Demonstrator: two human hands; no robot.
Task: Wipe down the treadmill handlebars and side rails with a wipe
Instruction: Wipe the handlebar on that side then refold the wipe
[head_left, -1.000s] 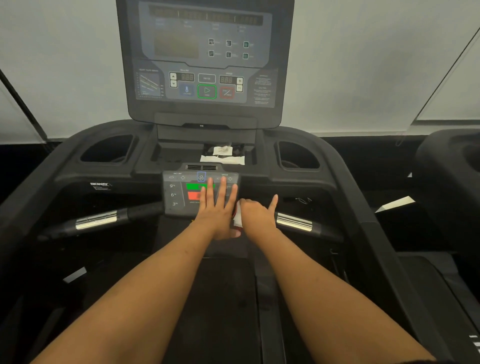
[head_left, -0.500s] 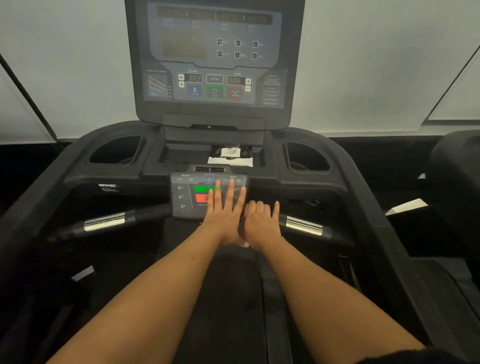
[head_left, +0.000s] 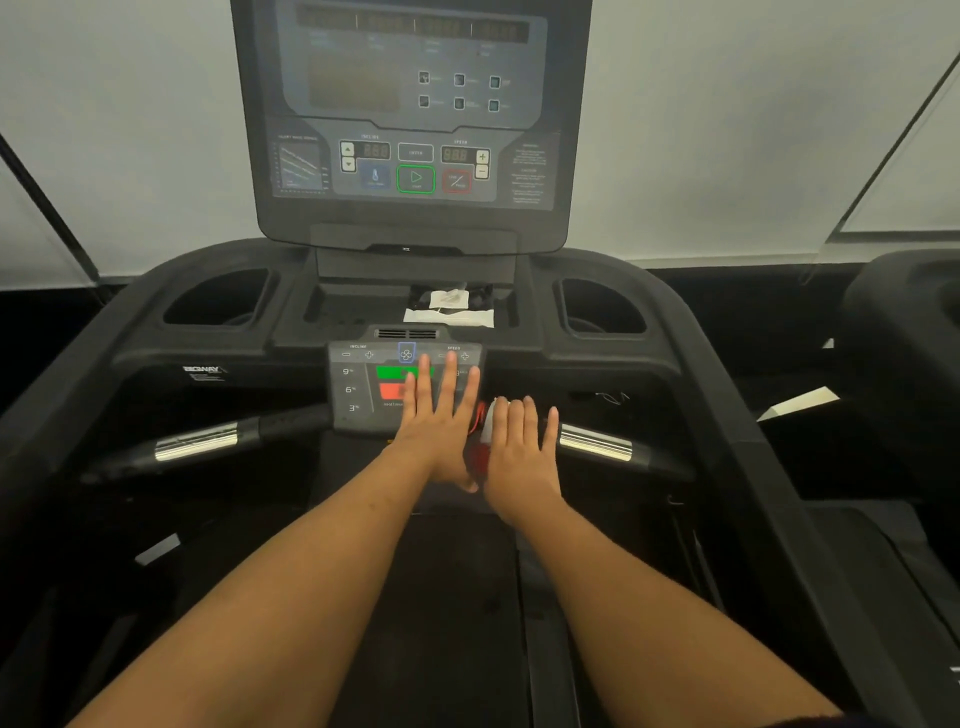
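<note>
centre frame | left hand (head_left: 441, 431) fingers spread, flat on keypad (head_left: 356, 389) "INCLINE", "SPEED", 9/6/3 | right hand (head_left: 519, 457) fingers together, pressing white wipe (head_left: 491, 423)

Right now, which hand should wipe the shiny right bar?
Probably right: the right hand rests by the white wipe beside that shiny grip; the left hand lies flat on the control panel.

Black treadmill console tray (head_left: 353, 310), two white packets (head_left: 450, 308) in its middle recess.
</note>
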